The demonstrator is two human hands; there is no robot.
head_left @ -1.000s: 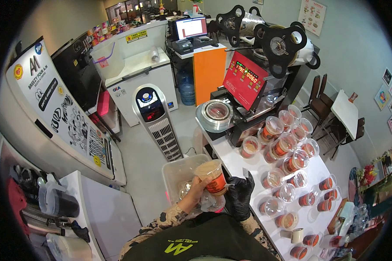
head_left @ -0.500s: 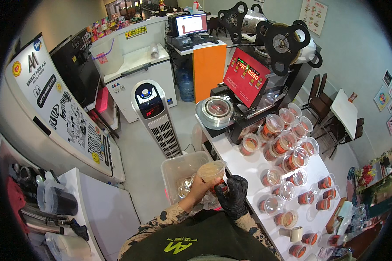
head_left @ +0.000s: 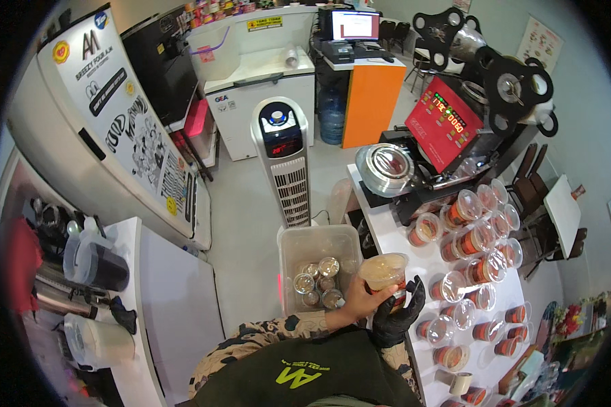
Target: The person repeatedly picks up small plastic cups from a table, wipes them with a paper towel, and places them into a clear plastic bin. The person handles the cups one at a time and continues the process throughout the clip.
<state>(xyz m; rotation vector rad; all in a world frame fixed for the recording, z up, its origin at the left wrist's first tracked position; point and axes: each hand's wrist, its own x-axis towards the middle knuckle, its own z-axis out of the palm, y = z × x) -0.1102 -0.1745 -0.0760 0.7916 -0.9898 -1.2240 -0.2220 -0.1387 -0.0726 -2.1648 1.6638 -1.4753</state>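
A clear plastic cup (head_left: 385, 268) with pale brown contents and orange print is held upright between my hands, by the right edge of a clear plastic bin (head_left: 288, 237). My bare left hand (head_left: 361, 303) wraps round the cup's near left side. On its right side, my right hand (head_left: 395, 324) in a black glove presses against the cup, its fingers partly hidden behind it. Several cups (head_left: 319, 283) with shiny tops stand inside the bin. Further right, many lidless-looking printed cups (head_left: 472, 241) crowd the white counter (head_left: 387, 227), some stacked.
A cup sealing machine (head_left: 445, 122) with a red panel and film rolls stands at the counter's far end. Beyond the bin rises a tower fan (head_left: 285, 163). A white cabinet (head_left: 180, 305) and tall fridge (head_left: 122, 136) line the left; a chest freezer (head_left: 265, 108) is behind.
The whole view has swung left, so the surroundings sit further right. Both hands have carried the cup rightward from over the bin to its right edge, uncovering more cups inside.
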